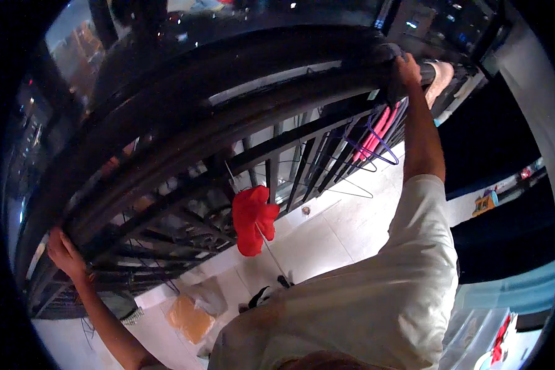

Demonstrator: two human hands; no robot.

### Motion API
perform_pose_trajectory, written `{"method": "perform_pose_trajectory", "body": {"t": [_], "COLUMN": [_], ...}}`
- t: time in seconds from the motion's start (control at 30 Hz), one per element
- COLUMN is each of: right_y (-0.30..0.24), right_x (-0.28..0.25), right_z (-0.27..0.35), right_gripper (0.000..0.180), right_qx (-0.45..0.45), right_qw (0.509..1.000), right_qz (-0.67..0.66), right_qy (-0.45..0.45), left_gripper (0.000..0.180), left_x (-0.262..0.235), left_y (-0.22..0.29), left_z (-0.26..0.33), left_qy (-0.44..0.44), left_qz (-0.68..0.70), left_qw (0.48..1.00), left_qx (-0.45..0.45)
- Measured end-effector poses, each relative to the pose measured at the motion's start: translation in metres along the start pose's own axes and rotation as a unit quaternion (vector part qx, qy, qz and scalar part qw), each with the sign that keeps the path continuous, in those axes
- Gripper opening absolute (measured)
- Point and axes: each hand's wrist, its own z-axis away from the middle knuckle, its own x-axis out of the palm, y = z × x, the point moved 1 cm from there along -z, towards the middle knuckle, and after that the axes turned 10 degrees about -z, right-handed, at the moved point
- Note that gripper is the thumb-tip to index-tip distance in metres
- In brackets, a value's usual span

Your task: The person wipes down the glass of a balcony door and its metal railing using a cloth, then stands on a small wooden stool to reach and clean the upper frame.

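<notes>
Both my arms reach out wide over a dark metal railing [271, 102]. My left hand [66, 254] is closed over the top rail at its left end. At the far right my right hand [409, 71] is closed on a dark grey cloth-like thing [385, 55] lying over the rail; its fingers are partly hidden. Between my arms a bright red, lobed soft thing [253, 219] hangs against the bars, with a thin rod beside it. I cannot make out its exact kind.
Purple hangers [382, 145], pink hangers [376, 132] and thin wire ones hang inside the railing at right. A pale cloth [439, 80] lies over the rail beyond my right hand. An orange-brown package [191, 317] rests on the tiled floor [317, 237]. Clear plastic drawers [475, 333] stand at lower right.
</notes>
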Motion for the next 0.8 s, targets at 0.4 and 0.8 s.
{"method": "perform_pose_trajectory", "body": {"t": [0.4,0.8], "right_y": [-0.101,-0.387], "right_x": [0.009,0.018], "right_z": [0.101,0.332], "right_gripper": [0.048,0.062], "right_qx": [-0.221,-0.373], "right_qw": [0.959,0.879], "right_qz": [-0.138,-0.142], "right_qy": [-0.112,-0.262], "left_gripper": [0.028,0.023], "left_x": [0.004,-0.011], "left_y": [0.006,0.026], "left_z": [-0.001,-0.005], "left_qy": [0.01,0.061], "left_qz": [-0.069,-0.087], "left_qw": [0.997,0.993], "left_qx": [-0.037,-0.052]}}
